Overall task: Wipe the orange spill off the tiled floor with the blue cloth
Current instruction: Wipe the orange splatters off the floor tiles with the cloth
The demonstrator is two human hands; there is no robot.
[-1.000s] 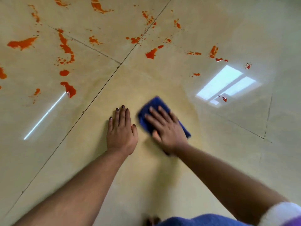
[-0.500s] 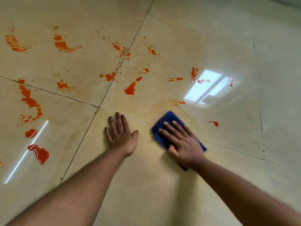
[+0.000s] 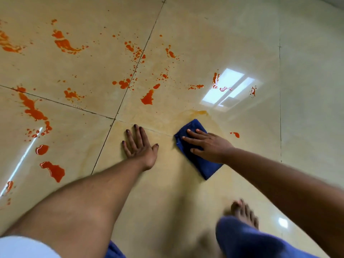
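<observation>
Cloth [image 3: 197, 157] under right hand [image 3: 210, 148], seemingly flat

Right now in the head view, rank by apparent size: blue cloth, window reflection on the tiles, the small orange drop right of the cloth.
1. Window reflection and blue cloth: similar; the right hand covers part of the cloth, so unranked.
2. Small orange drop: clearly smallest.

Blue cloth [image 3: 200, 161] flat on tiled floor [image 3: 242, 34]; orange spill [image 3: 148, 98] beyond.
</observation>
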